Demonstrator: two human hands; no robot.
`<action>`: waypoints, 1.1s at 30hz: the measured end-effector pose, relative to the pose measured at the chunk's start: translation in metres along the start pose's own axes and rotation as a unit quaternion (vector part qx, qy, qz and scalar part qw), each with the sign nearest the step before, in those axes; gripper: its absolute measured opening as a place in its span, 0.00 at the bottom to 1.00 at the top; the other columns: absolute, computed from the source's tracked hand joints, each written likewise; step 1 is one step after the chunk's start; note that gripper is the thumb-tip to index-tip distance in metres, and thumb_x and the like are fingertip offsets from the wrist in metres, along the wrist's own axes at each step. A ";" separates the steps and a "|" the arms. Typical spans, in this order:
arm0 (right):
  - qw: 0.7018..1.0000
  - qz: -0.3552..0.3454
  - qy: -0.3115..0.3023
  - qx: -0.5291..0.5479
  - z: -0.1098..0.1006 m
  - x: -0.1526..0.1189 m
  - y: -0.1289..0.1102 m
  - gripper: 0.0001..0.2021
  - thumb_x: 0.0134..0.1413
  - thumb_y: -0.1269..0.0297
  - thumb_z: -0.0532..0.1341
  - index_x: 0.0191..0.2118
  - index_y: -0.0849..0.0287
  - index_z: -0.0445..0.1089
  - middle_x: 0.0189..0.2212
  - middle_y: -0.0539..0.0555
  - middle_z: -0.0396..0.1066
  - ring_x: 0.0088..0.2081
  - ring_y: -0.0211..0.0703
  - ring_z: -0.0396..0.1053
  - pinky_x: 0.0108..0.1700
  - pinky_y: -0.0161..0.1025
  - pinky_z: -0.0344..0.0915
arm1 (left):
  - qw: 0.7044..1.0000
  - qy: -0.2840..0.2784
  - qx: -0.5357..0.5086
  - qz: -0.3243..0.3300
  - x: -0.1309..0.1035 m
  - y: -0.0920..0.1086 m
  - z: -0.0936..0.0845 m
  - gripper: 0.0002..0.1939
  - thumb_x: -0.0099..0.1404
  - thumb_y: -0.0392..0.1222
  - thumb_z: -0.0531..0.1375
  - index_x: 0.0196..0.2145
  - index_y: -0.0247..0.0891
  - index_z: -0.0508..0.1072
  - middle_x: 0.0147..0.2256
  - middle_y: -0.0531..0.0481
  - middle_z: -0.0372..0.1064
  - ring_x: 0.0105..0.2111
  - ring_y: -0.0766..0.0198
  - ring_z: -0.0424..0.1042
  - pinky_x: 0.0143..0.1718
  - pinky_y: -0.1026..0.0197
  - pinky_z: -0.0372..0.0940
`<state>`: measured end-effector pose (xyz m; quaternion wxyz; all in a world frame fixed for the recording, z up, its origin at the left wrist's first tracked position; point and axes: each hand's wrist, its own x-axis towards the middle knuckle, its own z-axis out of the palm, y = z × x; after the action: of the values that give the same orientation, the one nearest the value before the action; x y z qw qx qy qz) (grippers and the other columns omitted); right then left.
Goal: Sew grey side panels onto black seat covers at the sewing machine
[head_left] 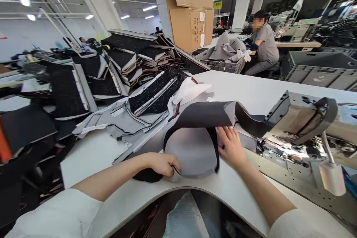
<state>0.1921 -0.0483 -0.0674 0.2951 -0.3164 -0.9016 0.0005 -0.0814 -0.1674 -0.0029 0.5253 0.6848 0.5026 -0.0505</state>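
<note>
A grey fabric piece (192, 150) with black edging lies on the white table (103, 156), its upper part folded over as a dark grey flap (203, 114). My left hand (166, 164) is closed on the lower left edge of the fabric piece, thumb and forefinger pinched together. At the piece's right side, my right hand (230, 145) rests with its fingers spread, fingertips beside the black edging and under the flap's corner. A strip of the dark material runs right from the flap to the sewing machine (301, 130).
Stitched black and grey panels (156, 96) lie behind my left hand, with high piles of panels (122, 59) farther back. A cardboard box (191, 26) stands behind the table. One person (264, 42) sits at the back right near a grey crate (320, 68).
</note>
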 end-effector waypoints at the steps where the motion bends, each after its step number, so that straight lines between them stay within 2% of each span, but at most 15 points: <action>1: 1.000 -0.003 -0.011 0.005 0.000 0.002 0.000 0.29 0.52 0.75 0.55 0.60 0.53 0.58 0.63 0.61 0.50 0.64 0.58 0.46 0.60 0.62 0.47 | 0.996 -0.083 -0.021 0.008 0.002 0.009 -0.005 0.06 0.48 0.33 0.56 0.26 0.35 0.72 0.20 0.57 0.63 0.21 0.69 0.61 0.22 0.69 0.57; 2: 0.999 -0.033 -0.036 0.013 0.000 0.002 -0.002 0.28 0.51 0.75 0.55 0.59 0.52 0.60 0.64 0.60 0.48 0.64 0.58 0.43 0.60 0.62 0.46 | 0.991 -0.127 -0.020 0.022 0.006 0.019 -0.011 0.08 0.50 0.34 0.56 0.29 0.36 0.73 0.22 0.56 0.66 0.23 0.67 0.64 0.24 0.69 0.60; 4: 0.985 -0.133 -0.098 0.041 -0.002 -0.002 -0.010 0.26 0.51 0.76 0.55 0.56 0.51 0.64 0.63 0.57 0.51 0.64 0.56 0.44 0.62 0.60 0.45 | 0.993 -0.098 0.003 0.060 0.017 0.034 -0.030 0.14 0.55 0.38 0.56 0.40 0.38 0.74 0.34 0.52 0.72 0.33 0.63 0.70 0.34 0.65 0.65; 7: 0.967 -0.207 -0.129 0.079 -0.011 -0.018 -0.026 0.17 0.56 0.74 0.53 0.50 0.58 0.68 0.54 0.59 0.66 0.58 0.51 0.58 0.60 0.52 0.53 | 0.981 0.135 0.111 0.081 0.047 0.046 -0.059 0.22 0.62 0.38 0.52 0.55 0.37 0.65 0.54 0.43 0.62 0.53 0.55 0.61 0.53 0.56 0.58; 10: 0.962 -0.215 -0.131 0.111 -0.026 -0.046 -0.035 0.14 0.58 0.73 0.50 0.45 0.60 0.69 0.45 0.60 0.71 0.46 0.45 0.68 0.52 0.45 0.62 | 0.883 0.319 0.331 0.099 0.088 0.047 -0.070 0.24 0.65 0.37 0.50 0.59 0.37 0.60 0.61 0.39 0.51 0.61 0.51 0.48 0.62 0.47 0.43; 11: 0.961 -0.207 -0.133 0.126 -0.032 -0.057 -0.037 0.13 0.58 0.72 0.50 0.44 0.59 0.69 0.42 0.60 0.72 0.43 0.43 0.69 0.49 0.43 0.64 | 0.848 0.338 0.392 0.115 0.103 0.047 -0.070 0.24 0.66 0.39 0.51 0.59 0.39 0.60 0.63 0.40 0.48 0.63 0.49 0.45 0.62 0.44 0.38; 13: 0.959 -0.189 -0.140 0.156 -0.041 -0.078 -0.038 0.12 0.56 0.69 0.52 0.42 0.57 0.69 0.39 0.58 0.72 0.38 0.42 0.70 0.44 0.40 0.65 | 0.829 0.314 0.439 0.147 0.134 0.049 -0.065 0.25 0.66 0.42 0.52 0.60 0.43 0.58 0.65 0.44 0.44 0.64 0.47 0.40 0.62 0.40 0.34; 16: 0.964 -0.144 -0.155 0.163 -0.045 -0.089 -0.036 0.16 0.52 0.62 0.57 0.48 0.56 0.68 0.48 0.59 0.69 0.48 0.48 0.67 0.51 0.45 0.62 | 0.858 0.273 0.406 0.159 0.178 0.058 -0.065 0.24 0.70 0.42 0.49 0.62 0.44 0.55 0.64 0.46 0.46 0.63 0.52 0.44 0.62 0.43 0.38; 19: 0.975 -0.067 -0.179 0.118 -0.036 -0.073 -0.018 0.27 0.45 0.59 0.62 0.55 0.53 0.64 0.59 0.59 0.59 0.60 0.59 0.53 0.61 0.59 0.48 | 0.876 0.267 0.373 0.147 0.204 0.067 -0.082 0.21 0.70 0.40 0.48 0.60 0.43 0.58 0.63 0.48 0.49 0.62 0.58 0.49 0.62 0.50 0.42; 21: 0.982 -0.008 -0.179 0.063 -0.027 -0.056 0.003 0.31 0.42 0.66 0.62 0.57 0.54 0.63 0.61 0.57 0.57 0.62 0.63 0.49 0.61 0.62 0.45 | 0.883 0.288 0.355 0.109 0.202 0.065 -0.101 0.19 0.70 0.38 0.48 0.57 0.40 0.63 0.62 0.48 0.53 0.60 0.61 0.53 0.61 0.57 0.47; 23: 0.987 0.048 -0.153 0.008 -0.020 -0.042 0.023 0.34 0.41 0.74 0.59 0.59 0.58 0.62 0.59 0.59 0.59 0.62 0.64 0.50 0.60 0.63 0.48 | 0.883 0.323 0.338 0.048 0.185 0.053 -0.118 0.20 0.69 0.35 0.45 0.56 0.36 0.65 0.59 0.45 0.56 0.58 0.61 0.57 0.59 0.59 0.51; 26: 0.991 0.078 -0.106 -0.017 -0.013 -0.034 0.036 0.34 0.38 0.79 0.55 0.58 0.65 0.62 0.57 0.65 0.61 0.60 0.65 0.53 0.59 0.64 0.51 | 0.879 0.347 0.322 -0.060 0.142 0.025 -0.131 0.20 0.68 0.38 0.48 0.55 0.28 0.64 0.55 0.35 0.60 0.54 0.52 0.61 0.56 0.52 0.56; 29: 0.995 -0.050 -0.082 0.030 -0.011 -0.040 0.021 0.35 0.34 0.79 0.53 0.56 0.64 0.64 0.54 0.64 0.65 0.57 0.58 0.61 0.58 0.55 0.58 | 0.883 0.329 0.303 -0.145 0.105 0.007 -0.122 0.26 0.64 0.48 0.58 0.54 0.29 0.63 0.52 0.35 0.61 0.50 0.51 0.65 0.50 0.47 0.62; 31: 0.982 -0.162 -0.069 0.067 -0.011 -0.051 0.008 0.39 0.35 0.77 0.52 0.60 0.57 0.60 0.53 0.59 0.66 0.54 0.53 0.64 0.54 0.51 0.65 | 0.889 0.322 0.278 -0.171 0.093 0.011 -0.107 0.24 0.64 0.49 0.58 0.53 0.33 0.64 0.50 0.41 0.63 0.47 0.55 0.67 0.48 0.48 0.65; 33: 0.975 -0.202 -0.057 0.074 -0.009 -0.064 0.005 0.43 0.38 0.75 0.53 0.65 0.49 0.50 0.54 0.54 0.66 0.54 0.52 0.65 0.50 0.51 0.68 | 0.898 0.326 0.244 -0.166 0.093 0.026 -0.091 0.19 0.66 0.47 0.57 0.49 0.32 0.67 0.47 0.44 0.65 0.44 0.58 0.68 0.45 0.51 0.67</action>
<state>0.2398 -0.0827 -0.0947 0.2594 -0.1043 -0.9598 0.0254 -0.0580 -0.0371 -0.0008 0.1325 0.6764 0.7238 -0.0320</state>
